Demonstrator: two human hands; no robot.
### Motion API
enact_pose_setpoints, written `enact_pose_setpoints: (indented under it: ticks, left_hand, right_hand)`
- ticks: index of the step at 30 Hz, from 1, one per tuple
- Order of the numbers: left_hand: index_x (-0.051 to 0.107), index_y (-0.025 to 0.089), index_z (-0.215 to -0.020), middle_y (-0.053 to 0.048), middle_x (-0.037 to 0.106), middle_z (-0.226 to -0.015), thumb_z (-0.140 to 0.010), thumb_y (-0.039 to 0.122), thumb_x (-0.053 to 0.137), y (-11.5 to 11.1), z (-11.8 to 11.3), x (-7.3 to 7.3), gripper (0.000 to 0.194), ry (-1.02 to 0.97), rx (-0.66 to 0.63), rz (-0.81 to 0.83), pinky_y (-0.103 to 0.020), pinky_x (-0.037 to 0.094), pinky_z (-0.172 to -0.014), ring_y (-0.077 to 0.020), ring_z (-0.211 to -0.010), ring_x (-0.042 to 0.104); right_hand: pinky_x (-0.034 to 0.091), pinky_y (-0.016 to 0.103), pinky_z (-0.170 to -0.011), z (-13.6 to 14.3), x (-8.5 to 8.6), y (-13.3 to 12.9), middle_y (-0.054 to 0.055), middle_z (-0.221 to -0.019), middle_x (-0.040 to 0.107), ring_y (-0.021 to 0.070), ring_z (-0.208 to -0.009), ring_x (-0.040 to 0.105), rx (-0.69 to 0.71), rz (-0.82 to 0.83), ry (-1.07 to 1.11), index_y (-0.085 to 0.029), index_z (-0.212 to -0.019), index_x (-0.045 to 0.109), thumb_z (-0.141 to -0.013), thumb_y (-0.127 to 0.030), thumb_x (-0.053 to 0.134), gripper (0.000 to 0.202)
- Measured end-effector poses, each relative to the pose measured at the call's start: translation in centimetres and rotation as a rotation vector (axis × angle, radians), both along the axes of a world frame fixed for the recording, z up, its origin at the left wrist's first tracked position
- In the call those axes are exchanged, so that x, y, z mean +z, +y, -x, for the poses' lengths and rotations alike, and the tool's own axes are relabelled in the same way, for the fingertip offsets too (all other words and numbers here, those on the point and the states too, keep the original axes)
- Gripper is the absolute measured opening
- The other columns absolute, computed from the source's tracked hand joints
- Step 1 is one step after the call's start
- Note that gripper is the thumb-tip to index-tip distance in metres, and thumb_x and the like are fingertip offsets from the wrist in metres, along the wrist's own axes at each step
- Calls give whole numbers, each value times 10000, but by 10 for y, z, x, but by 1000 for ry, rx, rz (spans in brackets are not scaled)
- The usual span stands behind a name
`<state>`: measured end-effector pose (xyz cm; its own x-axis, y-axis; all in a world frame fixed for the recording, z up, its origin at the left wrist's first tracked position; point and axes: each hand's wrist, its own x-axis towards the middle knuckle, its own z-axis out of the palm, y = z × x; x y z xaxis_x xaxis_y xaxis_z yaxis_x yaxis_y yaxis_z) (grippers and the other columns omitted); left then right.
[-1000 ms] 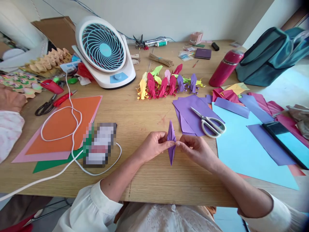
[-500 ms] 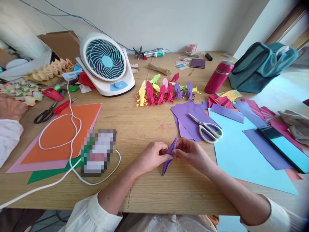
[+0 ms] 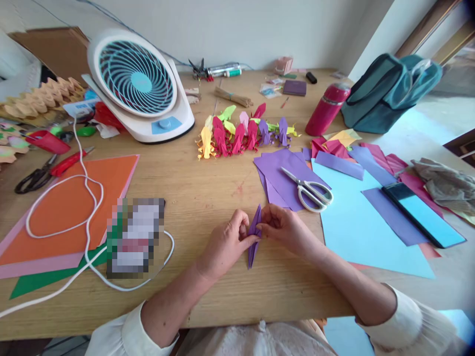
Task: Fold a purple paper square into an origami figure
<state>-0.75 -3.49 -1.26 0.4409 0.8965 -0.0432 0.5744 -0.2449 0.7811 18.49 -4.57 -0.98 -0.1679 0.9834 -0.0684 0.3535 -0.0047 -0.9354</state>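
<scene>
A narrow, pointed piece of folded purple paper (image 3: 253,252) stands lengthwise between my hands near the table's front. My left hand (image 3: 227,242) pinches its left side with thumb and fingers. On its right side, the fingers and thumb of my right hand (image 3: 284,228) are closed on its edge around the middle. Just beyond lie purple paper sheets (image 3: 276,165) with white-handled scissors (image 3: 313,194) on them. Several folded paper figures (image 3: 239,139) in yellow, red, green, pink and purple stand in a cluster farther back.
At the left are a fan (image 3: 139,81), orange paper (image 3: 67,217), a white cable (image 3: 88,237) and a blurred-out phone (image 3: 135,237). To the right lie light-blue paper (image 3: 356,227), a dark phone (image 3: 419,212), a red bottle (image 3: 326,111) and a teal bag (image 3: 386,99).
The view has shifted, so the table's things appear farther left. Both hands keep hold of the purple paper, which now looks more upright in the picture.
</scene>
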Motion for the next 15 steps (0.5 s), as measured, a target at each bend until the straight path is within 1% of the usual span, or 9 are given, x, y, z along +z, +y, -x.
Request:
enact_pose_setpoints:
  ticks: [3,5,8,11,13,15]
  left_hand:
    - [498,201,-842,27,559,-802,-891,255,699,-7,0,-2,214,119,-105,-270,-266,424,-659,-143,-717,553]
    - [540,189,-835,-13,575,-880,-936,248,642,-10,1,-3,155,148,-179,-426,-288,469,-716,-165,-797,569]
    - [603,165,-901,-47,609,-924,-988,215,551,-11,1,-5,113,153,-265,-603,-311,514,-794,-183,-869,576]
    - [635,136,-981,-61,638,-920,-1001,163,502,-13,3,-5,137,195,-322,-709,-318,534,-820,-184,-870,576]
    - [647,125,-1038,-66,651,-921,-1002,135,480,-14,4,-3,171,229,-358,-738,-320,546,-823,-184,-870,583]
    - [655,118,-1080,-73,667,-934,-1005,120,458,-15,7,-1,211,246,-391,-757,-322,558,-834,-188,-897,599]
  right_hand:
    - [329,230,-557,2,5,-2,-57,-669,526,92,-592,438,44,-96,-198,-203,-805,523,-798,-145,617,110]
    - [338,229,-567,4,7,-2,-58,-668,539,90,-583,447,45,-115,-259,-204,-830,528,-782,-98,596,135]
    - [349,231,-576,5,8,0,-42,-694,560,96,-603,471,38,-113,-297,-200,-813,532,-778,-105,614,131]
    - [369,233,-586,2,7,5,-34,-709,581,102,-619,491,40,-62,-263,-197,-848,567,-792,-155,648,107]
    - [384,234,-588,-1,6,8,-34,-703,596,103,-618,507,55,-13,-209,-197,-876,595,-797,-190,660,102]
    - [389,232,-574,-4,5,12,-32,-684,602,103,-609,515,67,32,-164,-194,-851,617,-795,-215,658,73]
